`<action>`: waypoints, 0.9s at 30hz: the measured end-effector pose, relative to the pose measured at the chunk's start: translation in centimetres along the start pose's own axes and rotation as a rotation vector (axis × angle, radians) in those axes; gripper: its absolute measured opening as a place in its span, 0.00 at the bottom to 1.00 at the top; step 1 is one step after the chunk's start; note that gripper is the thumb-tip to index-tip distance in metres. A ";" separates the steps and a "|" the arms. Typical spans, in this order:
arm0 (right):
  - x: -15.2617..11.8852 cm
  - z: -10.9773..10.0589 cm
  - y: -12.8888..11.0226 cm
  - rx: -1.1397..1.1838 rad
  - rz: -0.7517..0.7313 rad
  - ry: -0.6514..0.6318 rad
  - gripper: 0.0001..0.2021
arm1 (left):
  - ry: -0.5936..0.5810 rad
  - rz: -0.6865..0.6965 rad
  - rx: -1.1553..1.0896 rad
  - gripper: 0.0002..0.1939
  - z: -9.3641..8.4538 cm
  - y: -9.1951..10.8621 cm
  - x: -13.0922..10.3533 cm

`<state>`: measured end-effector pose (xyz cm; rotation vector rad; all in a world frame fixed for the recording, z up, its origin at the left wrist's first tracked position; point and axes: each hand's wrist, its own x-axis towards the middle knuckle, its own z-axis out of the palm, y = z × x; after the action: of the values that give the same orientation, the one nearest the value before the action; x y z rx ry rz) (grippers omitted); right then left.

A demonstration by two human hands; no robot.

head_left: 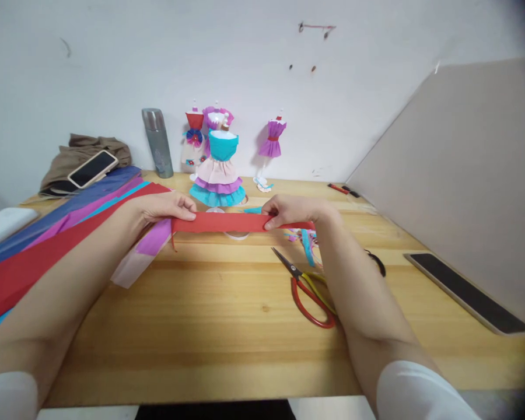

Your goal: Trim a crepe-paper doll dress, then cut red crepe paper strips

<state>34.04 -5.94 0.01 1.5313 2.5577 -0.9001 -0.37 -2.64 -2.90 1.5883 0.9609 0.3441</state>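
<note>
A red strip, perhaps crepe paper (pixel 230 221), is stretched level above the table between my two hands. My left hand (pixel 170 207) pinches its left end between thumb and fingers. Farther right, my right hand (pixel 289 210) grips the strip the same way, and a short tail runs on beneath that wrist. Under the strip, a white ring-shaped roll (pixel 237 235) shows only in part. Scissors (pixel 306 286) with one red and one yellow handle lie partly open below my right hand, the yellow handle partly hidden by my forearm.
Miniature dress forms in paper dresses, the turquoise-topped one (pixel 223 166) foremost, stand by the wall beside a grey flask (pixel 158 143). Colored sheets (pixel 70 224) and a phone (pixel 94 169) lie left. Scraps (pixel 307 248) and another dark-screened phone (pixel 468 291) lie right.
</note>
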 end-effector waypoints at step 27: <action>-2.6 1.5 -8.0 0.184 -0.330 0.541 0.06 | 0.102 0.239 -0.005 0.13 10.5 3.9 -1.6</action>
<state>28.48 -11.49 3.24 1.6081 3.2691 -0.8597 7.34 -10.81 -1.67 1.6979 0.8467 0.5975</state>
